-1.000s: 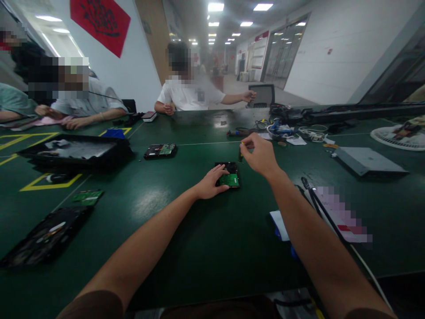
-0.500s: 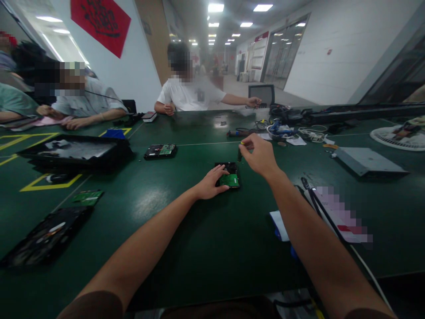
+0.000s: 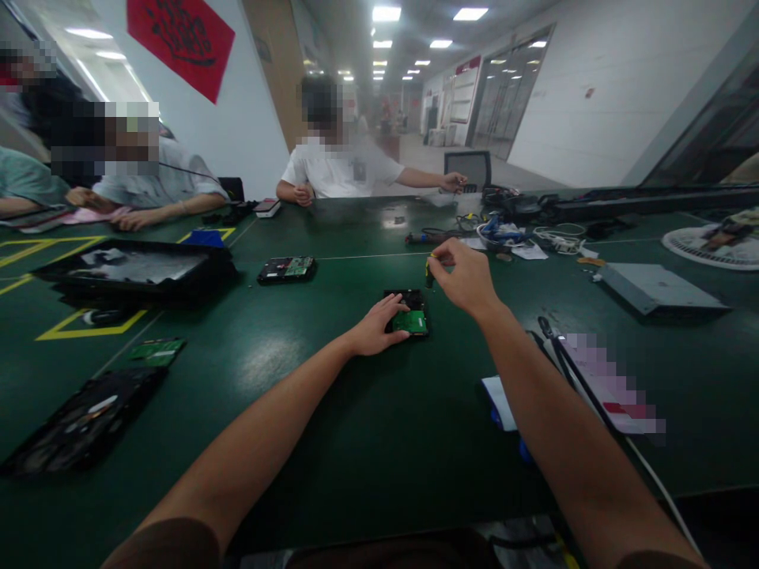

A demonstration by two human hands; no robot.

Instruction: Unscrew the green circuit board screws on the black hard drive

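A hard drive [image 3: 417, 322] with a green circuit board lies flat on the dark green table. My left hand [image 3: 379, 322] holds it from the left, fingers spread across its top and thumb by the near edge. Just right of the drive, my right hand [image 3: 466, 275] is closed on a small screwdriver [image 3: 429, 276] with yellow and dark parts, held upright. Its tip is too small to make out. Farther left on the table lies a second drive [image 3: 287, 269] with a board showing.
Black trays [image 3: 136, 273] are stacked at the left, near an opened black device [image 3: 88, 419] and a loose green board [image 3: 157, 352]. Tangled cables [image 3: 504, 231] and a grey metal box [image 3: 661, 286] are at the right. A person in white [image 3: 337, 167] sits across the table.
Both my hands stay in nearly the same place. The fingers of my right hand have shifted slightly on the screwdriver; the drive has not moved.
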